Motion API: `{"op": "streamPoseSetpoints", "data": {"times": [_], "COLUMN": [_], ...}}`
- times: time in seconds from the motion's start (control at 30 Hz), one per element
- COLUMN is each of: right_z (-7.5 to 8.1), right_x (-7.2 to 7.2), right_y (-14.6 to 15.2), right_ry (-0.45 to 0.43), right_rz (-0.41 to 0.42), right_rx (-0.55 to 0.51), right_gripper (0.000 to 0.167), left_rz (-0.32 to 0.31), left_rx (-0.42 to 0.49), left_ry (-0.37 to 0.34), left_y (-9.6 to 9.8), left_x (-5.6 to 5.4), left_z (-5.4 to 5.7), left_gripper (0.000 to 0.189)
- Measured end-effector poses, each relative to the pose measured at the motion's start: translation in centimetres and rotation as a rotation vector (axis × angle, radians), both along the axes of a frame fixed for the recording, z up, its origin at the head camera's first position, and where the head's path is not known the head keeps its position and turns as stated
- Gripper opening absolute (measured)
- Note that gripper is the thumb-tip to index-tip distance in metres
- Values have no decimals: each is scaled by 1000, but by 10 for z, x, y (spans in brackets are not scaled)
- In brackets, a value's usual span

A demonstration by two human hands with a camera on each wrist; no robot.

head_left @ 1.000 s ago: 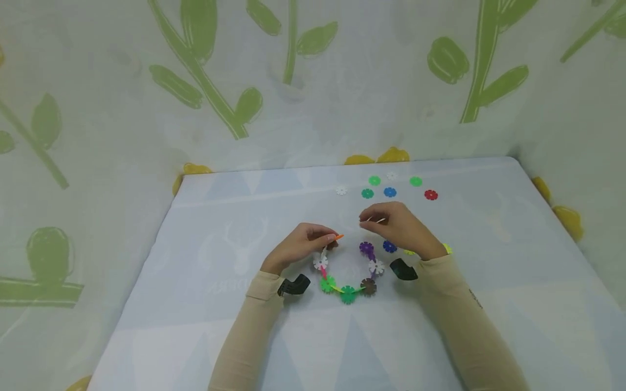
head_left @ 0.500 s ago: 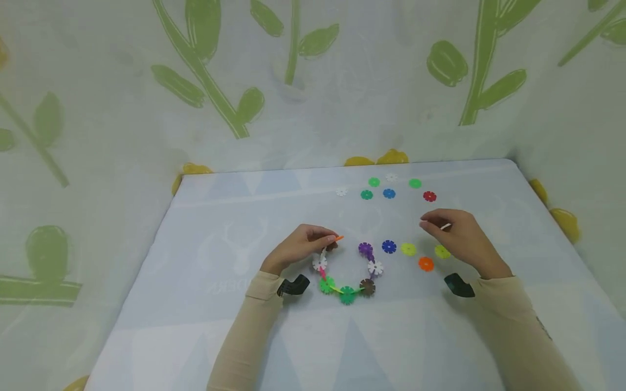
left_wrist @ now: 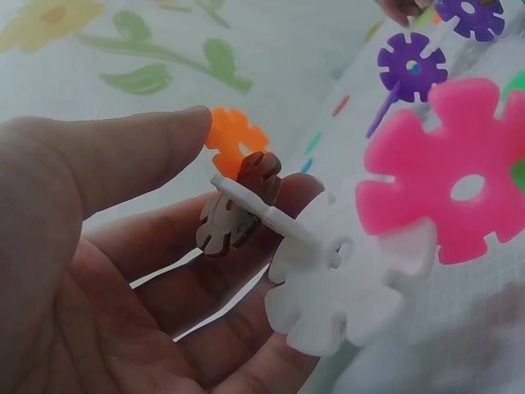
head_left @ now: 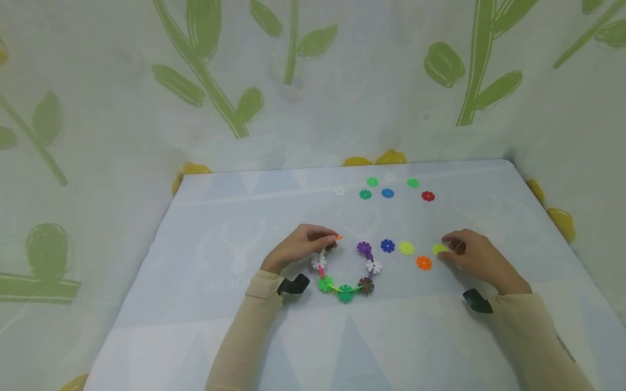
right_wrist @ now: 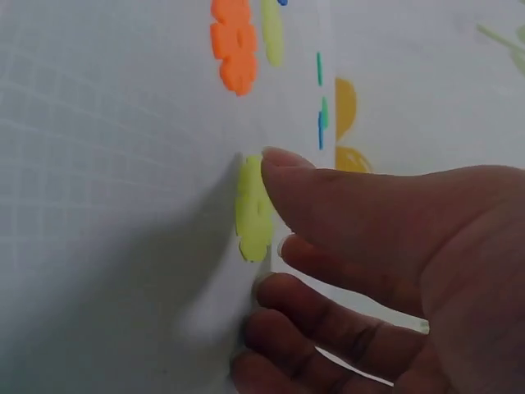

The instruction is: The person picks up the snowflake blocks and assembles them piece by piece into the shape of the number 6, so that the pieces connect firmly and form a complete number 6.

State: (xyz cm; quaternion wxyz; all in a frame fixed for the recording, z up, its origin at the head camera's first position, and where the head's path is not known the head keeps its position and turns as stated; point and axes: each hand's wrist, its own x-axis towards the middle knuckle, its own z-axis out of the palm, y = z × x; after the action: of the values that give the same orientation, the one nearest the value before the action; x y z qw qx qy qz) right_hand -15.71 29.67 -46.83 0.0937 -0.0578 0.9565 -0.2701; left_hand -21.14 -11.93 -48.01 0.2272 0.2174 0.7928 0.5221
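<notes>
My left hand (head_left: 300,247) pinches an orange notched plastic disc (left_wrist: 234,135) between thumb and fingers. It joins a brown disc at one end of a curved chain of interlocked snowflake discs. Close by in the left wrist view are a white disc (left_wrist: 361,295) and a pink disc (left_wrist: 394,164) of that chain. Purple discs (head_left: 364,248) form the chain's other end, and a green disc (head_left: 345,294) lies along its near side. To the right, my right hand (head_left: 481,260) is at a loose yellow disc (right_wrist: 253,213), thumb tip at its edge and fingers loosely bent beside it.
Loose discs lie right of the chain: a dark blue one (head_left: 387,246), another yellow one (head_left: 406,248) and an orange one (head_left: 424,263). Farther back are several more, among them a red disc (head_left: 427,196) and a light blue disc (head_left: 388,193). Patterned cloth (head_left: 313,125) rises behind the table.
My right hand has moved right from above the chain's open gap, then lower to the loose yellow disc. My left hand stays in place, still pinching the orange disc.
</notes>
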Motion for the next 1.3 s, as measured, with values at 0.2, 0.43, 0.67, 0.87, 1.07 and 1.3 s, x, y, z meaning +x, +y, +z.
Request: {"op": "streamPoseSetpoints", "data": {"times": [0.2,0.43,0.67,0.87,1.07,1.3], "right_z": [-1,0,6,21,43,64], "right_x": [0,-2,-6,-13,-21,-29], "right_y": [-1,-2,-15,-37,-65,-102], "right_ry": [-8,-3,-9,19,46,66], "right_rz": [3,21,28,42,74,97], "right_rx": [-4,-16,-61,-111,-206,-336], "right_gripper": [43,33,20,21,21,20], "left_rz": [-10,-14,-14,-12,-8,-10], "left_rx": [-6,-21,-27,-30,-37,-39], "left_ry": [12,10,2,-2,-7,-4], "left_y": [0,1,2,2,3,3], "left_x": [0,-1,0,0,1,1], "left_z": [2,2,1,2,3,2], "left_gripper": [34,33,33,34,33,33]}}
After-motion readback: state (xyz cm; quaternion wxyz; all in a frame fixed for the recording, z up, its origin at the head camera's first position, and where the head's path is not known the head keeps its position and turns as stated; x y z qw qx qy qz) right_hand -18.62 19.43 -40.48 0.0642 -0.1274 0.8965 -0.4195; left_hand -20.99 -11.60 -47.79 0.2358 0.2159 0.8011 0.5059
